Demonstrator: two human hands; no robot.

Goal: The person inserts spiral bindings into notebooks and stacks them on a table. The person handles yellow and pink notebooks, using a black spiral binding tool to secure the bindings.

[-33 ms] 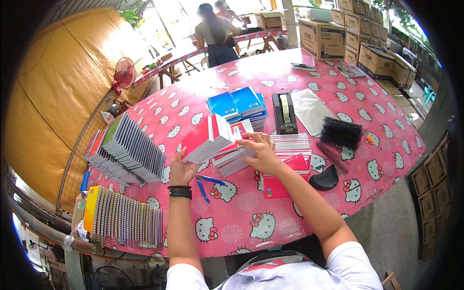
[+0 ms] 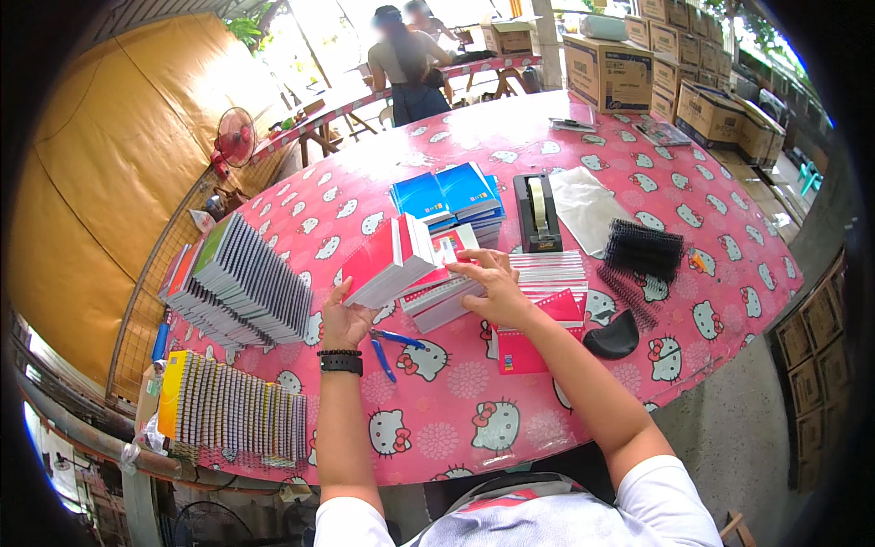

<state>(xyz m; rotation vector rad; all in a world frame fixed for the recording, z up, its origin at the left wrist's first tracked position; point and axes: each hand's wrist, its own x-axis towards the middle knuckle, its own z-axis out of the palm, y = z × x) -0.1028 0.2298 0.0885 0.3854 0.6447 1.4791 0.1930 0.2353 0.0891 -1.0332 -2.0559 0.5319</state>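
Observation:
My left hand (image 2: 346, 316) grips a tilted bundle of red-covered notebooks (image 2: 390, 262) from its near left edge. My right hand (image 2: 495, 288) is closed at the right end of a second stack of red notebooks (image 2: 439, 305), its thumb at the side and its fingers over the top. This stack has punched holes along its edge. Right of it lie several more notebooks with white page edges showing (image 2: 551, 271), and a red punched cover (image 2: 529, 354) in front of them. Blue-handled cutting pliers (image 2: 390, 352) rest near my left wrist.
Blue notebooks (image 2: 447, 196), a tape dispenser (image 2: 538, 219) and a white sheet (image 2: 583, 211) lie beyond my hands. Black spiral coils (image 2: 645, 251) and a black rounded piece (image 2: 611, 335) are rightward. Coil-bound notebooks (image 2: 255, 283) and yellow ones (image 2: 232, 406) stand left. Cartons (image 2: 606, 75) and two people are farther back.

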